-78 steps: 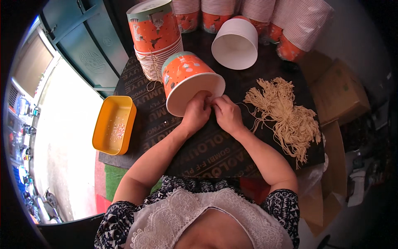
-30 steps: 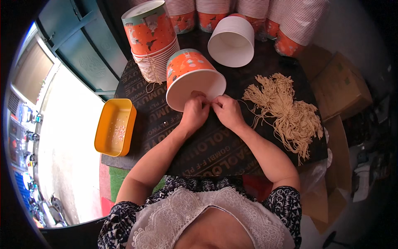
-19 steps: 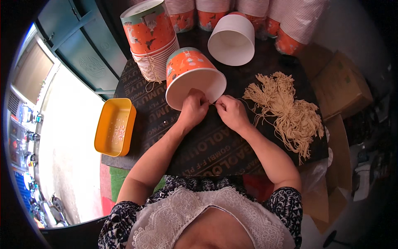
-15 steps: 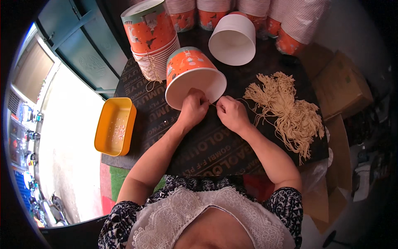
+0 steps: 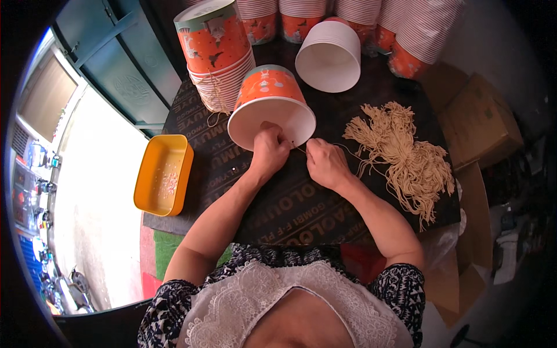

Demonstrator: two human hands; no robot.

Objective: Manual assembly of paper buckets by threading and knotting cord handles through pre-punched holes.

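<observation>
An orange paper bucket (image 5: 270,87) with a green base band lies tilted on the dark table, its white mouth towards me. My left hand (image 5: 271,148) reaches into the mouth at the near rim, fingers curled and closed on the bucket's edge; the fingertips are partly hidden. Just right of the rim, my right hand (image 5: 326,163) pinches a thin beige cord (image 5: 300,149) that runs to a small dark spot on the rim. A loose strand trails from this hand towards a heap of beige cords (image 5: 406,156) on the right.
Left stands a yellow tub (image 5: 152,197) with small pale bits inside. Behind it rises a stack of nested buckets (image 5: 217,69). A white-sided bucket (image 5: 328,58) lies beyond mine, before wrapped bucket stacks (image 5: 418,46). Cardboard boxes (image 5: 481,116) sit at the right.
My right hand has drawn slightly right and down from the rim, with more cord showing between it and the bucket. The bucket has turned slightly and its mouth has shifted left.
</observation>
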